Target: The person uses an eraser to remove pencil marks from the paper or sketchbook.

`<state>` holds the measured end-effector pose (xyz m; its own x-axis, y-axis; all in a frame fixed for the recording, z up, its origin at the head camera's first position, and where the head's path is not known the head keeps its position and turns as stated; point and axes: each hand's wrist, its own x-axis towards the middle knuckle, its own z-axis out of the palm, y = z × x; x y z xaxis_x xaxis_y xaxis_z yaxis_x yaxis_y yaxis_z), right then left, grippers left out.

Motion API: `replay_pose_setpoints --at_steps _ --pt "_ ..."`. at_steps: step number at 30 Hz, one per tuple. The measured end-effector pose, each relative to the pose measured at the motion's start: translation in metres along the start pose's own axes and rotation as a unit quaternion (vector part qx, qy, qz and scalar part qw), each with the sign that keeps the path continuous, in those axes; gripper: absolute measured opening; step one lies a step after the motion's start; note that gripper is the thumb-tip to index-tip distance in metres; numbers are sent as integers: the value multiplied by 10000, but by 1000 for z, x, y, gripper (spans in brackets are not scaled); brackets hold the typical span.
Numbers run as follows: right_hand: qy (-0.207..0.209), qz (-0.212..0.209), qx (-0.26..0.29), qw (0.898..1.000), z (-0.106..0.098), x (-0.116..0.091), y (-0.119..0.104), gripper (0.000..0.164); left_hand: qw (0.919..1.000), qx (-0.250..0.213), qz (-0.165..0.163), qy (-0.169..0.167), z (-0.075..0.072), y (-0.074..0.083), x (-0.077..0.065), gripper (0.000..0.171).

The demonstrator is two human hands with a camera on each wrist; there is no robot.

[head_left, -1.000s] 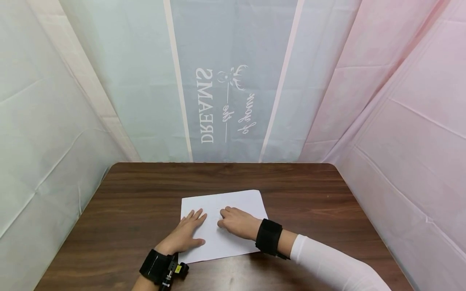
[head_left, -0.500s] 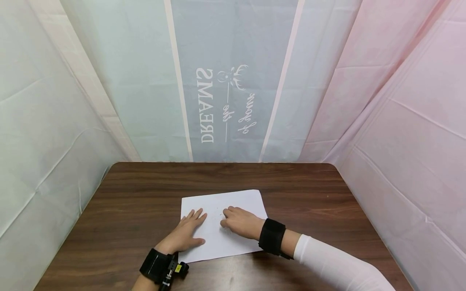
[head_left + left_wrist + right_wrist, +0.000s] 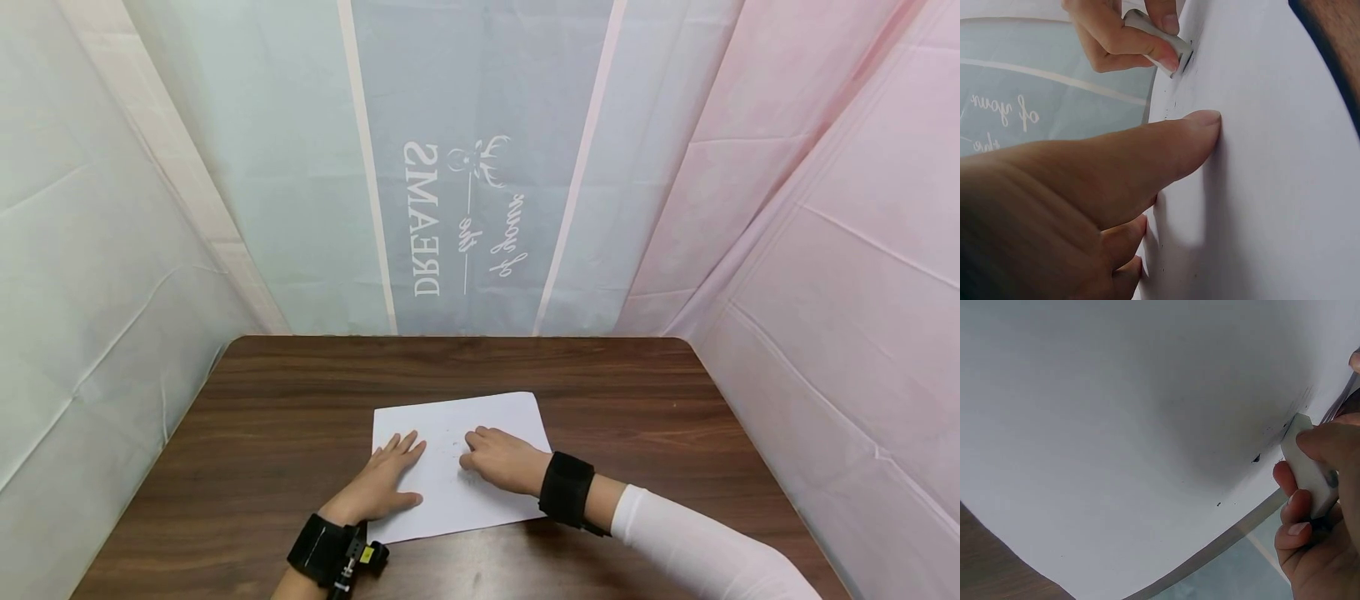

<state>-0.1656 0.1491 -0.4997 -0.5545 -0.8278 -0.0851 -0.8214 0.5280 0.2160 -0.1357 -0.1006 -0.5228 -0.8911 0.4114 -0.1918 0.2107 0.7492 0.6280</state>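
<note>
A white sheet of paper lies on the table. My left hand rests on its left part, fingers spread and straight; in the left wrist view the thumb presses on the sheet. Between thumb and fingers, my right hand pinches a white block eraser. One end of the eraser meets the paper, beside grey streaks and dark crumbs. From the head view the eraser is hidden under the fingers.
The brown wooden table reaches out on every side of the paper. Cloth curtains hang at the back and both sides. Black straps circle both wrists, and a small camera sits on the left one.
My right hand has slid a little to the right across the paper with the eraser. More small dark crumbs show to its left. The left hand has stayed still.
</note>
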Motion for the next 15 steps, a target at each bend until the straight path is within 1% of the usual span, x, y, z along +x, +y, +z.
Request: replay_pose_setpoints --at_steps 8,15 --pt "128 -43 -27 9999 0 -5 3 14 10000 -15 -1 -5 0 1 -1 77" --pt "-38 45 10 10000 0 -8 4 15 10000 -41 32 -7 -1 0 -1 77"
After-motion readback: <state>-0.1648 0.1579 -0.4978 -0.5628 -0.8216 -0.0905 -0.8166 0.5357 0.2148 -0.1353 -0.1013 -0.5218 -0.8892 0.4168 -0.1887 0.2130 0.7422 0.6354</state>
